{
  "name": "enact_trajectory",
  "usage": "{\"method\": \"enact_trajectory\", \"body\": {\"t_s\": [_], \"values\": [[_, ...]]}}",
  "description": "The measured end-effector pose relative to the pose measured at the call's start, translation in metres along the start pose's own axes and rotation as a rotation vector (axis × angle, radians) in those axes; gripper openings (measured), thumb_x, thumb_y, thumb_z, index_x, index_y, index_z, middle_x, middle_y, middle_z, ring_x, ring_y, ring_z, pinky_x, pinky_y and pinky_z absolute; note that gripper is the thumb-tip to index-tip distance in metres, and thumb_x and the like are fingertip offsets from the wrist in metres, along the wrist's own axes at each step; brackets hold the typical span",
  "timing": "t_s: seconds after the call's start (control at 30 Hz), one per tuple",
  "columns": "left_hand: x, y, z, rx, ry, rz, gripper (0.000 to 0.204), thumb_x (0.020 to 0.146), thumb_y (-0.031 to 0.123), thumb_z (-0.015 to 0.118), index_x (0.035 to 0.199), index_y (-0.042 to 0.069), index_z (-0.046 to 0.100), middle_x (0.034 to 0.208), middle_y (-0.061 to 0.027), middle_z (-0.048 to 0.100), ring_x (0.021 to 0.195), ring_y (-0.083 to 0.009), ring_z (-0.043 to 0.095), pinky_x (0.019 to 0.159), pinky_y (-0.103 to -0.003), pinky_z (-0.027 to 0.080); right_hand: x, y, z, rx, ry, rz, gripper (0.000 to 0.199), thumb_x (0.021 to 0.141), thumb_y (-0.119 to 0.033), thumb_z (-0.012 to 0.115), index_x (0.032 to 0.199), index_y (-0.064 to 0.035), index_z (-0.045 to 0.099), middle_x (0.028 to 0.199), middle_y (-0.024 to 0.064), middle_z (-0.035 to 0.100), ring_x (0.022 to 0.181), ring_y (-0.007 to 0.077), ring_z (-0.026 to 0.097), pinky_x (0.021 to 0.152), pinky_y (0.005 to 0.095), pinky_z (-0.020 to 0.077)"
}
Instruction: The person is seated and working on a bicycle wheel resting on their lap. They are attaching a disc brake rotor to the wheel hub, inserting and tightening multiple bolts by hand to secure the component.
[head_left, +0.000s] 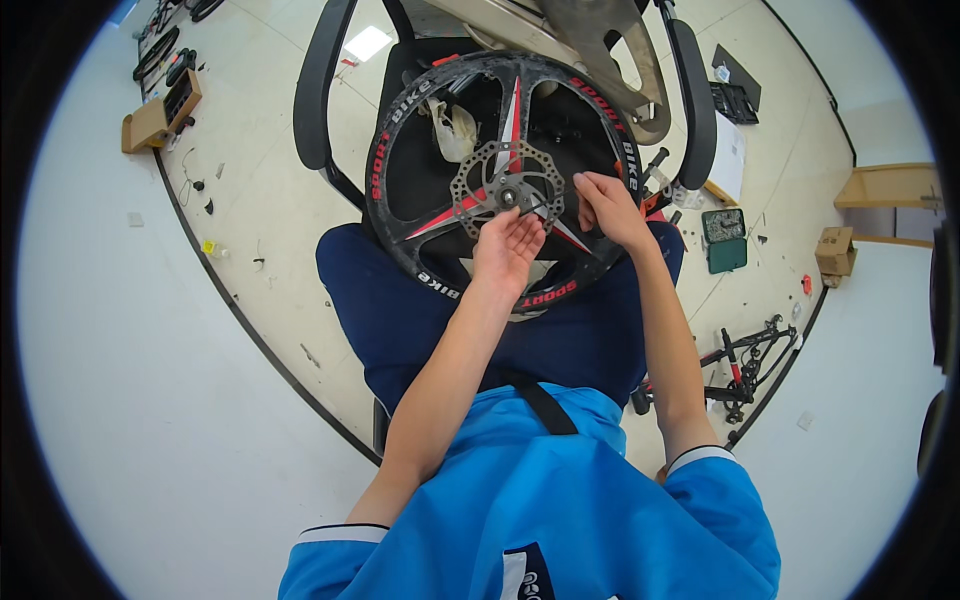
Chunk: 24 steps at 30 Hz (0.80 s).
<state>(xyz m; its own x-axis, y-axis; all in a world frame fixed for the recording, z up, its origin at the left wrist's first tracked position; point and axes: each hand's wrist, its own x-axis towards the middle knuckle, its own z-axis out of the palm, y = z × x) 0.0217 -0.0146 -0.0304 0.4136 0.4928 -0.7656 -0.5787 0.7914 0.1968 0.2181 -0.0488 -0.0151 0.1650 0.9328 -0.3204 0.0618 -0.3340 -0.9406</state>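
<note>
Seen from above: a black bicycle wheel (505, 175) with red-edged spokes and red and white lettering on its rim, lying flat across the person's lap, against dark blue trousers (400, 320). At the wheel's middle, a silver brake disc (507, 186) with holes, bolted round the hub.

Left hand (507, 250) lay just below the hub, palm up, fingers loose and spread, gripping nothing, fingertips touching or almost touching the lower edge of the disc. Right hand (605, 205) sat just right of the hub, fingers curled inward toward the disc edge, resting over a spoke; whether pinching something small there could not be told. Both forearms reached up to the wheel from a bright blue shirt (540, 500).

Behind the wheel: a black chair (320, 90) with armrests on either side, and a tan metal frame part (610, 60) overlapping the wheel's upper right. Right of the wheel, on the pale floor (270, 200): a green tool case (724, 240), a small cardboard box (835, 250), and lower down a black and red bicycle frame (745, 370). Far left of the wheel: another cardboard box (160, 112) with black parts.
</note>
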Motion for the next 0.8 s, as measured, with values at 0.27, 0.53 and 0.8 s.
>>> {"method": "enact_trajectory", "body": {"t_s": [0.27, 0.53, 0.8], "values": [[0.000, 0.001, -0.001, 0.086, 0.026, 0.050, 0.019, 0.094, 0.015, 0.066, 0.101, -0.001, 0.062, 0.093, -0.0113, 0.067, 0.083, -0.0198, 0.066, 0.076, -0.033, 0.057, -0.012, 0.004, 0.016, 0.097, 0.110, -0.026, 0.038, 0.107, -0.028, 0.048, 0.075, -0.0059, 0.045, 0.059, -0.0004, 0.041, 0.047, 0.0094, 0.042, 0.047, 0.0267, 0.0408], [-0.016, 0.010, -0.008, 0.423, -0.073, 0.145, 0.023, 0.096, 0.020, 0.067, 0.100, -0.002, 0.066, 0.085, -0.0071, 0.067, 0.073, -0.0139, 0.063, 0.067, -0.026, 0.053, -0.009, 0.010, 0.017, 0.036, 0.131, -0.054, 0.037, 0.106, -0.028, 0.048, 0.078, -0.0046, 0.045, 0.059, 0.0015, 0.044, 0.048, 0.0110, 0.043, 0.047, 0.0290, 0.0395], [-0.010, 0.040, -0.048, 0.972, 0.044, 0.873, 0.026, 0.093, 0.017, 0.073, 0.079, -0.001, 0.061, 0.065, 0.0011, 0.062, 0.056, -0.0018, 0.050, 0.052, -0.021, 0.040, -0.008, -0.018, 0.004, -0.940, 0.126, -0.468, 0.023, 0.099, -0.022, 0.051, 0.089, -0.0013, 0.053, 0.072, 0.0208, 0.061, 0.071, 0.0432, 0.061, 0.065, 0.0506, 0.0489]]}}
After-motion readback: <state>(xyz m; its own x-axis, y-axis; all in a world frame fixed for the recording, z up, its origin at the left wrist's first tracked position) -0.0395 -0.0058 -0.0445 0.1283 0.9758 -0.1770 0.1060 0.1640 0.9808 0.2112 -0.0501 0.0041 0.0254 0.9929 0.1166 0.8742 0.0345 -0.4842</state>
